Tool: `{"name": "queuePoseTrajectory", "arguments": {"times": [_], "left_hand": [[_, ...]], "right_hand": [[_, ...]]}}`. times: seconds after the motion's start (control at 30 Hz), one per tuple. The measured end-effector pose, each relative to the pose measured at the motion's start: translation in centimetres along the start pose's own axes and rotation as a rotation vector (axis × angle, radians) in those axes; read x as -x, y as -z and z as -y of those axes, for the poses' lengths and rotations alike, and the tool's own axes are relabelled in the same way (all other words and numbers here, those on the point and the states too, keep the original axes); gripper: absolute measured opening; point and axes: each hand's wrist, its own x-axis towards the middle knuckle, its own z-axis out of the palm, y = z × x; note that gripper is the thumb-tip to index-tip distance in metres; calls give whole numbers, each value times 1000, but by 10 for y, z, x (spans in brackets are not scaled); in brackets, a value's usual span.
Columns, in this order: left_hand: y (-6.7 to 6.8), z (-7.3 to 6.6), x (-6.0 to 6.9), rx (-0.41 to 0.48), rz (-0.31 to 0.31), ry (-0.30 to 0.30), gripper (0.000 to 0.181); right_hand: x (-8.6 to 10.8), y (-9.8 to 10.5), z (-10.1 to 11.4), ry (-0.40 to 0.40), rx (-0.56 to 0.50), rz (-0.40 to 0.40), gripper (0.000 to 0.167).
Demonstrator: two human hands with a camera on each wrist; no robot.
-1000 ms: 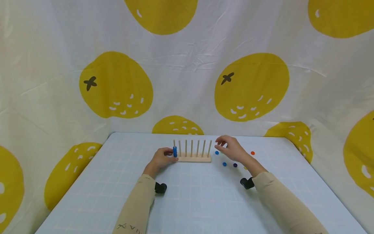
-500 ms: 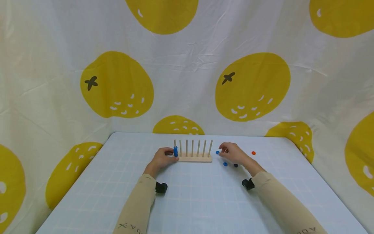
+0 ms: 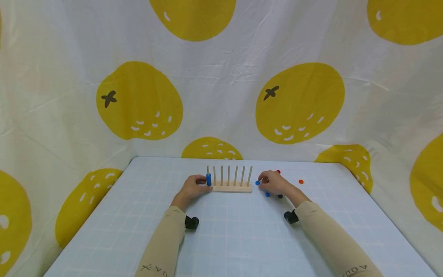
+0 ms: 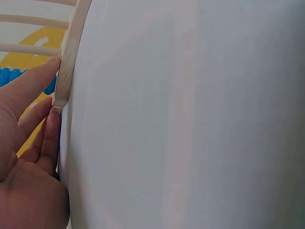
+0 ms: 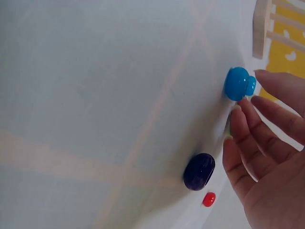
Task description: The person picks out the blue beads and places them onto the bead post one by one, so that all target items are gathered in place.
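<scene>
In the head view my left hand grips the left end of a wooden peg rack. The thumb lies on the near side of its base, with fingers behind it. Several blue beads are stacked on the leftmost peg. My right hand is just right of the rack, with thumb and index fingertips at either side of a small blue bead. A larger-looking blue bead lies nearer the right wrist camera, and a dark blue bead rests below it.
An orange bead lies right of the right hand, and a red bead shows behind it. The table has a pale checked cloth. Behind hangs a curtain with yellow fruit.
My right hand first draws back from near the rack's right end, then lowers to the far blue bead, which shifts slightly toward me. The left hand stays on the rack.
</scene>
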Motion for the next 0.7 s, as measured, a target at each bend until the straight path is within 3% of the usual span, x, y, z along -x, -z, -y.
{"name": "queuePoseTrajectory", "arguments": {"times": [0.7], "left_hand": [[0,-3,3,8,-3,2,46]], "right_hand": [[-4,-8,8,-33,-34,12,15]]}}
